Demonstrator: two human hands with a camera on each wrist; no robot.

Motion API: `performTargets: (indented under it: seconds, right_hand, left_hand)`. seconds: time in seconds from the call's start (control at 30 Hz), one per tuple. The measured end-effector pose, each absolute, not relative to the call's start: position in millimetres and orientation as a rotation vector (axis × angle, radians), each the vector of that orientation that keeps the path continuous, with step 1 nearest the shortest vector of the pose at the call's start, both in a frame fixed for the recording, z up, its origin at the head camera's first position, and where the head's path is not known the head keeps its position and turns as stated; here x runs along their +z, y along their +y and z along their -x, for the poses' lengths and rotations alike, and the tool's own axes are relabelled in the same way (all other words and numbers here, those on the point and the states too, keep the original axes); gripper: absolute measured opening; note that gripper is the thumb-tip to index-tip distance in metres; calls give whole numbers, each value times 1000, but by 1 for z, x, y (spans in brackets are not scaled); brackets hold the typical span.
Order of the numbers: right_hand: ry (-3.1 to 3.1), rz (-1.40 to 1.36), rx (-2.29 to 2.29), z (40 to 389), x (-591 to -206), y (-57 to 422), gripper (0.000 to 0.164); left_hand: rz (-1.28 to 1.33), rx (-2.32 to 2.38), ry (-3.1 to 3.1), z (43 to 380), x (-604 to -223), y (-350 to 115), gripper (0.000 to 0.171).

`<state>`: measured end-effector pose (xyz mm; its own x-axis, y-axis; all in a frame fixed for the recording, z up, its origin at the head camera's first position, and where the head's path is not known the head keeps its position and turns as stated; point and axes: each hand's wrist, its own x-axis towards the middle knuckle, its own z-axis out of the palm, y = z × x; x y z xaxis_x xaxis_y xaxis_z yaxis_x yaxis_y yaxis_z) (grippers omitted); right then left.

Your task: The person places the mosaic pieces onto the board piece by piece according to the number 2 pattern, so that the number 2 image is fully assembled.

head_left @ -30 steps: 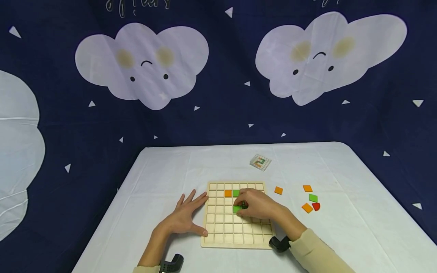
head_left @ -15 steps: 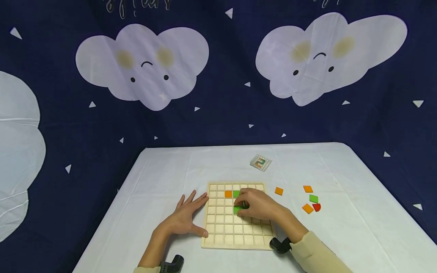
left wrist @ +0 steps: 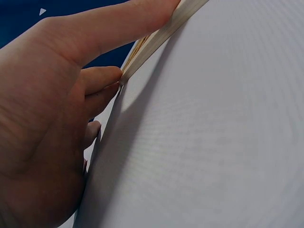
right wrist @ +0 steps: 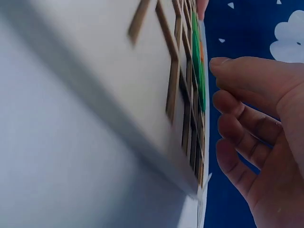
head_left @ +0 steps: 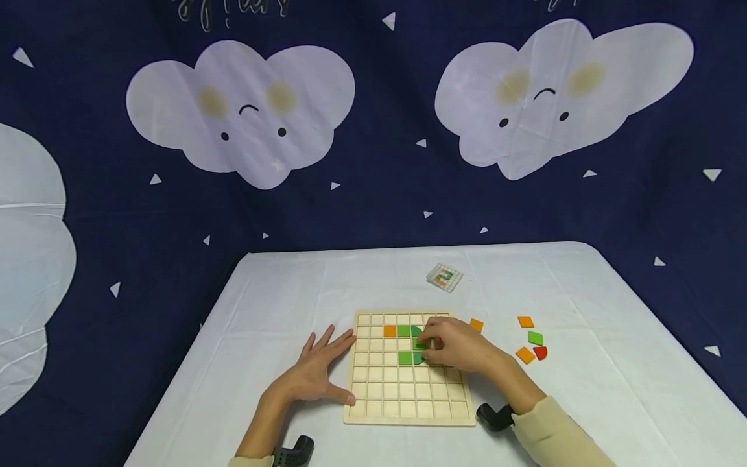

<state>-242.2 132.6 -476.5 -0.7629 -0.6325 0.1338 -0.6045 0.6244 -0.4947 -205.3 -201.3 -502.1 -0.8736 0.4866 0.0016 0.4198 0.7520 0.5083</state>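
Observation:
A wooden grid board point(head_left: 382, 408) lies on the white table. In its upper cells sit an orange square tile point(head_left: 390, 331), a green square tile point(head_left: 404, 331) and a dark green rounded tile point(head_left: 416, 331). Lower down are another green tile point(head_left: 405, 358), a dark green rounded piece point(head_left: 417, 357) and a partly covered green tile point(head_left: 418, 344). My left hand point(head_left: 315, 373) spreads its fingers against the board's left edge, thumb near the lower corner. Over the right cells hovers my right hand point(head_left: 458, 344), fingers loosely bent; the right wrist view shows nothing between them.
Right of the board lie loose pieces: an orange tile point(head_left: 476, 325) beside it, then an orange tile point(head_left: 526, 322), a green tile point(head_left: 535, 338), a red rounded piece point(head_left: 540, 353) and another orange tile point(head_left: 525, 355). A small pattern card point(head_left: 445, 277) lies behind the board.
My right hand has moved right, off the tiles in the board, uncovering the dark green rounded pieces and part of the green tile between them. My left hand has stayed put.

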Motion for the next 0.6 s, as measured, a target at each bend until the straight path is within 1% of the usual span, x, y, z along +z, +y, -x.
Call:
performTargets:
  seconds: [0.1, 0.3, 0.47, 0.6]
  right_hand:
    - [2799, 1020, -820, 243, -478, 139, 18]
    - [2850, 1036, -806, 245, -482, 153, 15]
    - [2852, 991, -831, 244, -483, 165, 13]
    - [2867, 993, -845, 244, -483, 175, 14]
  left_hand:
    - [-733, 764, 2821, 206, -502, -202, 122]
    - [-724, 767, 2815, 206, -501, -201, 122]
    - [-702, 759, 2807, 206, -502, -201, 124]
    - [-719, 766, 2812, 206, -502, -201, 123]
